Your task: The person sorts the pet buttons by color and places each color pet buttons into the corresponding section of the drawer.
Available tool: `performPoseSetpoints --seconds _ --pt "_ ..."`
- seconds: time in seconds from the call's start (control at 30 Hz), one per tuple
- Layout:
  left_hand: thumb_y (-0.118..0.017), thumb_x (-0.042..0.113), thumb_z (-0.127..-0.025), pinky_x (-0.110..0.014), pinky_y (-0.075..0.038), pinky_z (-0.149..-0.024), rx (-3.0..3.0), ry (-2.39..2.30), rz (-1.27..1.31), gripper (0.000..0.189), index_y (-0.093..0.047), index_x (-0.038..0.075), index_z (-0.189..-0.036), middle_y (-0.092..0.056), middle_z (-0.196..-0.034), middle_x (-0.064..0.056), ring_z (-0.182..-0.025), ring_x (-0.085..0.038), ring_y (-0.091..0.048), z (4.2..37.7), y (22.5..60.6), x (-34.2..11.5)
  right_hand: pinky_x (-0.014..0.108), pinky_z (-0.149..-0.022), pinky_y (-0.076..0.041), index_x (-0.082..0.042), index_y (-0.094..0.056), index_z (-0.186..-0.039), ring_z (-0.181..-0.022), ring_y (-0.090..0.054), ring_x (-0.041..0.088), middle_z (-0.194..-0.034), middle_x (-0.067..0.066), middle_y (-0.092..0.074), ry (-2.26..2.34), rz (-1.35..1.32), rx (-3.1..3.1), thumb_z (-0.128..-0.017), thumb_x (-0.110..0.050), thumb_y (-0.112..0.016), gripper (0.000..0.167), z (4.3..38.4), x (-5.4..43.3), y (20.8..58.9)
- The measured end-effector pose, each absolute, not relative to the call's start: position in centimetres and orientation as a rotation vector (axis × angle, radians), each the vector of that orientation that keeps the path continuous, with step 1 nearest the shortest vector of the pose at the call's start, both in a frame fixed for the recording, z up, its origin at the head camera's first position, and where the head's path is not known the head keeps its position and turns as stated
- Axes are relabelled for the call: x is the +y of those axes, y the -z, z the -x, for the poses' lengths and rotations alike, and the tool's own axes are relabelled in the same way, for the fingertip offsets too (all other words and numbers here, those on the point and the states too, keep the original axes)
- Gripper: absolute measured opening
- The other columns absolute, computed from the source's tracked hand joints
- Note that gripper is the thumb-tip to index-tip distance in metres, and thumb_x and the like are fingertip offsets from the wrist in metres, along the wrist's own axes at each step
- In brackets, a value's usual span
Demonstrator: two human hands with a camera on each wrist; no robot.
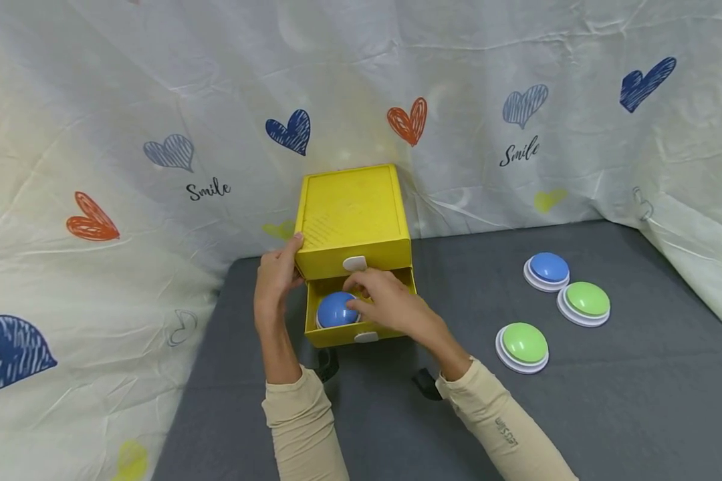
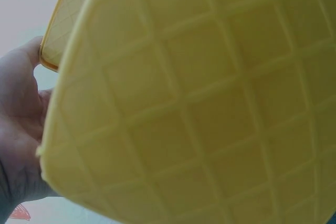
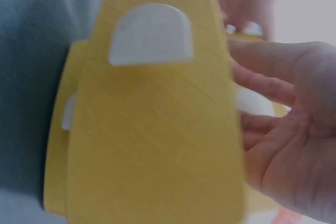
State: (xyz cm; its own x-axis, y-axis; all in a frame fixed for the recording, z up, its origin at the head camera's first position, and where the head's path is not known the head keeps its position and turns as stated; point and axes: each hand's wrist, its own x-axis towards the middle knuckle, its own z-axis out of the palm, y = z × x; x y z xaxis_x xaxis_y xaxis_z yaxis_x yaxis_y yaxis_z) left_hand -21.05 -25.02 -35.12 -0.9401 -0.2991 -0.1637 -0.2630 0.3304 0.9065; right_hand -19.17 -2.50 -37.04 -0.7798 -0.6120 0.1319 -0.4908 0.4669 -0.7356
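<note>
A yellow drawer box (image 1: 351,210) stands against the cloth backdrop, with a drawer (image 1: 391,329) below its top one pulled out. A blue dome button (image 1: 335,309) on a white base lies in this drawer's left part. My left hand (image 1: 275,277) rests at the box's left front edge; some of its fingers are hidden behind the drawer side (image 2: 184,103) in the left wrist view. Over the open drawer reaches my right hand (image 1: 391,304), fingers apart and slightly bent at the button's right side. Whether they touch the button I cannot tell.
To the right on the dark grey table (image 1: 457,434) are another blue button (image 1: 549,267) and two green ones, one (image 1: 587,298) beside it and one (image 1: 525,343) nearer. The right wrist view shows a lower drawer's white handle (image 3: 68,113) behind the pulled-out drawer.
</note>
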Motion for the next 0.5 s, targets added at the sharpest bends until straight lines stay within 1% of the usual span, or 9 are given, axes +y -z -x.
performPoseSetpoints --seconds 0.07,0.13,0.23,0.27,0.33,0.43,0.5 --pt "-0.050 0.068 -0.101 -0.032 -0.056 -0.090 -2.532 1.726 -0.531 0.058 -0.062 0.012 -0.091 -0.047 -0.058 0.009 -0.075 -0.009 -0.061 21.1 35.2 -24.9 0.036 -0.089 -0.058 -0.002 -0.071 -0.119 -0.099 -0.070 0.023 -0.113 0.012 -0.075 1.325 0.954 2.570 -0.102 -0.014 -0.069 0.021 18.9 -0.7 36.8" --pt "-0.051 0.068 -0.100 -0.029 -0.056 -0.086 -2.530 1.720 -0.533 0.058 -0.059 0.013 -0.086 -0.047 -0.059 0.008 -0.076 -0.010 -0.061 21.1 35.2 -24.9 0.032 -0.083 -0.058 -0.004 -0.073 -0.114 -0.091 -0.070 0.019 -0.105 0.009 -0.077 1.416 0.923 2.607 -0.102 -0.015 -0.069 0.017 18.8 1.1 36.6" --pt "-0.050 0.069 -0.100 -0.024 -0.054 -0.079 -2.533 1.697 -0.538 0.060 -0.059 0.011 -0.085 -0.050 -0.062 0.008 -0.079 -0.012 -0.061 21.0 35.3 -24.9 0.033 -0.081 -0.058 -0.006 -0.074 -0.111 -0.087 -0.070 0.019 -0.102 0.009 -0.077 1.484 0.840 2.700 -0.103 -0.015 -0.068 0.014 18.8 3.8 36.5" --pt "-0.050 0.069 -0.100 -0.024 -0.054 -0.078 -2.535 1.693 -0.540 0.061 -0.060 0.010 -0.087 -0.051 -0.064 0.007 -0.079 -0.012 -0.060 21.0 35.3 -24.9 0.034 -0.082 -0.058 -0.006 -0.074 -0.112 -0.088 -0.070 0.020 -0.103 0.009 -0.077 1.488 0.806 2.737 -0.103 -0.015 -0.068 0.014 18.9 4.7 36.4" --pt "-0.049 0.071 -0.100 -0.023 -0.054 -0.080 -2.547 1.684 -0.546 0.065 -0.066 0.008 -0.099 -0.058 -0.072 0.006 -0.086 -0.011 -0.062 20.9 35.2 -24.9 0.039 -0.084 -0.058 -0.005 -0.073 -0.113 -0.091 -0.071 0.024 -0.105 0.011 -0.077 1.481 0.719 2.800 -0.103 -0.014 -0.067 0.015 19.3 6.4 36.5" --pt "-0.048 0.072 -0.099 -0.026 -0.055 -0.085 -2.552 1.679 -0.557 0.072 -0.068 0.004 -0.114 -0.063 -0.082 0.003 -0.091 -0.011 -0.064 20.9 35.2 -24.7 0.045 -0.086 -0.059 -0.004 -0.071 -0.118 -0.096 -0.072 0.030 -0.110 0.015 -0.076 1.419 0.573 2.882 -0.105 -0.015 -0.065 0.018 20.0 9.3 36.7" --pt "-0.047 0.072 -0.099 -0.027 -0.055 -0.086 -2.556 1.678 -0.552 0.075 -0.069 0.003 -0.119 -0.066 -0.089 0.002 -0.092 -0.011 -0.065 21.0 35.2 -24.5 0.049 -0.086 -0.058 -0.002 -0.069 -0.122 -0.100 -0.072 0.034 -0.114 0.020 -0.075 1.365 0.482 2.927 -0.105 -0.016 -0.064 0.022 20.5 11.4 36.9"
